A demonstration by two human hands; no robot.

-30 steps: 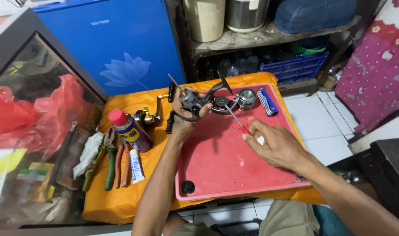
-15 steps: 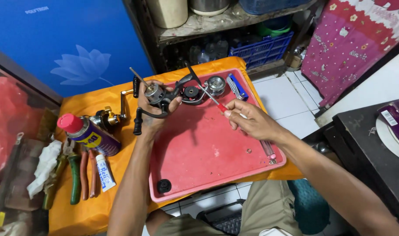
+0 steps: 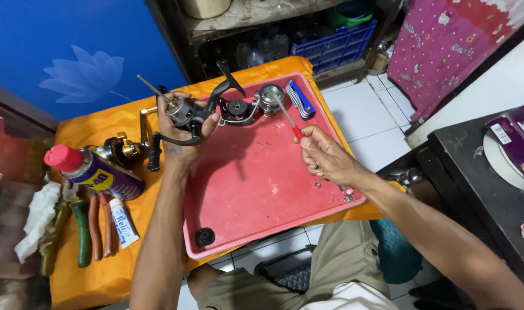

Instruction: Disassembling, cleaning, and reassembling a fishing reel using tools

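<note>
Head view looks down on a low table draped in an orange cloth (image 3: 101, 275), with a red tray (image 3: 256, 189) set across it — a rimmed surface that likely keeps small loose parts from rolling away. Left of the tray lie a spray can (image 3: 95, 172), pliers (image 3: 84, 229) and a small tube (image 3: 123, 223), near at hand. The left hand (image 3: 178, 138) has its fingers wrapped around a fishing reel (image 3: 187, 115), held above the tray's far left corner. The right hand (image 3: 325, 158) pinches a red-handled screwdriver (image 3: 289, 119), tip angled toward a metal spool (image 3: 269, 96) resting in the tray — a fine grip, suited to small screws.
</note>
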